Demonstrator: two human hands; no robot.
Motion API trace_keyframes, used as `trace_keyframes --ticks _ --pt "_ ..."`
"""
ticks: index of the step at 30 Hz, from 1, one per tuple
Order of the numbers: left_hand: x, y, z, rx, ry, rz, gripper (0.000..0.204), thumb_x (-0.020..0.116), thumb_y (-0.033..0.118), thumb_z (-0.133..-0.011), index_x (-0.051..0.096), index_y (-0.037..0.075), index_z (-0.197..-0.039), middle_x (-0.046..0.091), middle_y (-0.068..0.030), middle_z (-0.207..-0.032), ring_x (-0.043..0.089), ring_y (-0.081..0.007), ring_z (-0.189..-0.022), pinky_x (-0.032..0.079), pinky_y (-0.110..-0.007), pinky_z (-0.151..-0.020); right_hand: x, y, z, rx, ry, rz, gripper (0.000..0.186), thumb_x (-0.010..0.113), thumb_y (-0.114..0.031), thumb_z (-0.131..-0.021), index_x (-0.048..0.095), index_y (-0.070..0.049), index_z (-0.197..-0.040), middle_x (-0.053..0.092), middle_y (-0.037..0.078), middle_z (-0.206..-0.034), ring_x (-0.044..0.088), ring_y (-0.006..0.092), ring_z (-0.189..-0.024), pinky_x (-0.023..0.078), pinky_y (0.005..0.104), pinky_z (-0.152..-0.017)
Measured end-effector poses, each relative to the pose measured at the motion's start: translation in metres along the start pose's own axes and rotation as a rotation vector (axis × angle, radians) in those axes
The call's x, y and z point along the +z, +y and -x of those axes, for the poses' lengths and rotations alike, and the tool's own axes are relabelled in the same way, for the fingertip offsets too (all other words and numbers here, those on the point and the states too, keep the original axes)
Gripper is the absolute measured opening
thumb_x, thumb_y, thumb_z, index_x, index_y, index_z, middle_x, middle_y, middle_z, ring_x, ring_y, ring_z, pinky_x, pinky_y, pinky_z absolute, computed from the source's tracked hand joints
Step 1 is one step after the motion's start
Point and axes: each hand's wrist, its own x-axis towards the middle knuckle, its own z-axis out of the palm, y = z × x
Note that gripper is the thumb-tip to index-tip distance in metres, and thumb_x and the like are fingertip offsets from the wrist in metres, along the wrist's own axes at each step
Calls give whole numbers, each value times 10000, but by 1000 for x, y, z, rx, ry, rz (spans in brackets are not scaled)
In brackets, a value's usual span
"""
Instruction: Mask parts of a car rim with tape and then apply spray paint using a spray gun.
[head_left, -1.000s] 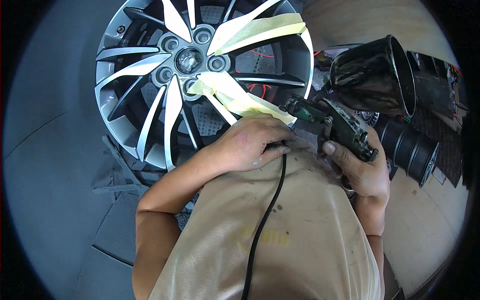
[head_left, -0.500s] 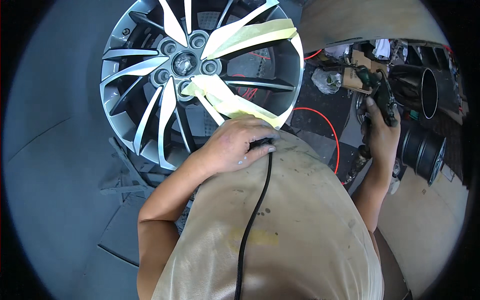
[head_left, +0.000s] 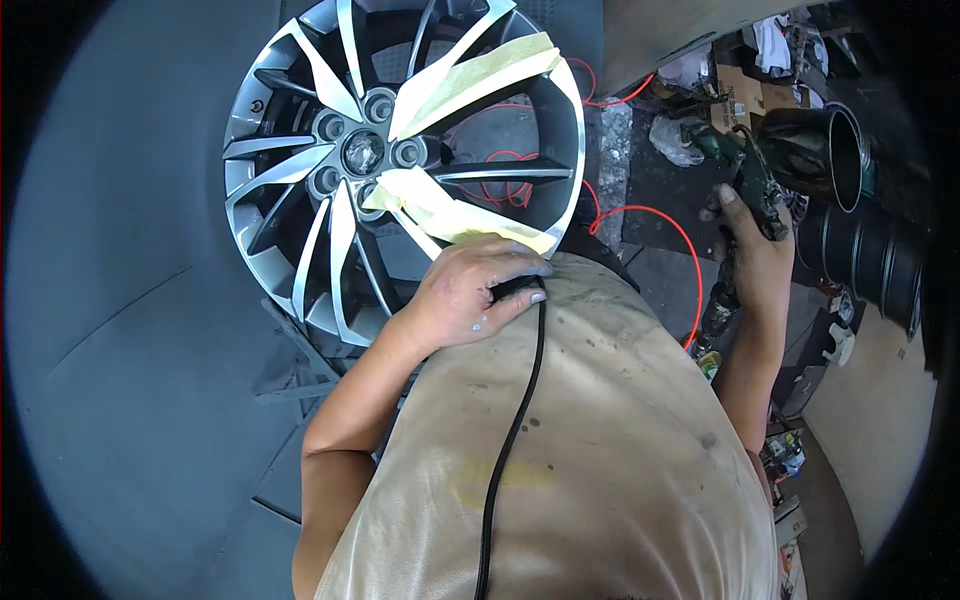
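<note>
A grey alloy wheel rim [head_left: 345, 250] with bright machined spoke faces is raised on a dark stand [head_left: 310, 345]. Yellow masking paper [head_left: 480, 80] covers one spoke at its upper right, and another crumpled piece [head_left: 450, 210] lies over a lower-right spoke. My left hand [head_left: 480, 290] is closed by the wheel's near edge, against my shirt. Its fingers and thumb curl around something dark, mostly hidden, from which a black cable [head_left: 512, 440] runs down. Off to the right, my right hand [head_left: 757, 235] grips a dark, paint-smeared spray gun [head_left: 755, 185], away from the wheel.
A red hose [head_left: 685, 235] loops across the floor between the wheel and my right arm. At right are a dark cylindrical container [head_left: 820, 155], black wheel barrels [head_left: 865, 265], a cardboard box [head_left: 740, 95] and a clear plastic bag [head_left: 677, 140]. A pale panel [head_left: 880, 430] stands lower right.
My view has shifted, so the wheel sits slightly differently in it and more clutter shows at right. Both hands keep their grips; the right hand with the spray gun has barely moved.
</note>
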Motion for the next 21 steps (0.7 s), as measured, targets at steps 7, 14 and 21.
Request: trace_keyframes --ticks 7,14,21 --pt "0 -3 -1 23 -2 2 237 732 126 -823 719 51 -1048 713 -83 -983 642 -271 -812 497 -346 -764 20 -34 27 -56 -185 -118 131 655 -121 -927 665 -6 -988 621 26 -698 456 74 -485 331 206 -421" --pt "-5 -1 -2 22 -21 19 218 718 133 -842 719 47 -1042 711 -90 -989 643 -277 -833 498 -354 -786 51 -47 28 -97 -420 -152 158 670 -100 -914 651 5 -1030 599 16 -707 435 61 -476 329 202 -411" --pt "-5 -3 -3 24 -43 30 211 711 132 -851 719 39 -1041 710 -99 -990 644 -280 -834 501 -357 -787 64 -46 16 -200 -439 -87 179 676 -103 -921 642 -1 -1064 578 -2 -715 422 54 -478 339 203 -415"
